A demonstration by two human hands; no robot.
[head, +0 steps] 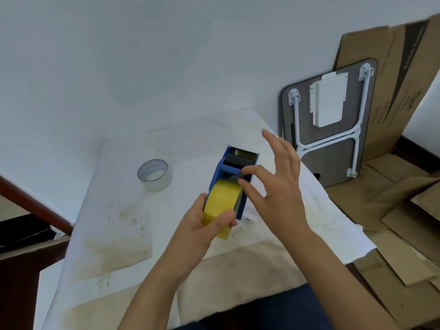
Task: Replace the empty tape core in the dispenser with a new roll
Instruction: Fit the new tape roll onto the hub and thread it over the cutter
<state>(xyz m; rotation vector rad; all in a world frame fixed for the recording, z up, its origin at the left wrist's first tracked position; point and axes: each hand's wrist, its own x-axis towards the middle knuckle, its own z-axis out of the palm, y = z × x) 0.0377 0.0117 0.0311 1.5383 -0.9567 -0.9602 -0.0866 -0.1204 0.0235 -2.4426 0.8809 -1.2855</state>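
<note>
The blue dispenser [234,177] sits near the middle of the bench [114,210], which is covered by a stained white cloth; its serrated cutter [242,150] points toward the far edge. The new yellow roll [222,206] is already seated in the dispenser body. The empty clear core [155,174] stands apart to the left, toward the far left corner, so the exchange itself appears complete and threading is the step in hand.

The left hand [204,225] wraps the near side of the roll and dispenser, its fingers closed on both to steady them. The right hand [278,184] pinches the free tape end [235,179] between thumb and forefinger just above the roll; its other fingers are spread wide and hold nothing.

Risks from this position:
- The free end may stick back onto the roll or fold on itself if the pinch slackens.
- Pulling off-axis may feed the tape askew past the roller [235,160], causing wrinkles or a jam.
- Fingers passing over the cutter may be nicked by the teeth.
- An unsteady left-hand hold may let the dispenser tip or slide on the cloth.
</note>
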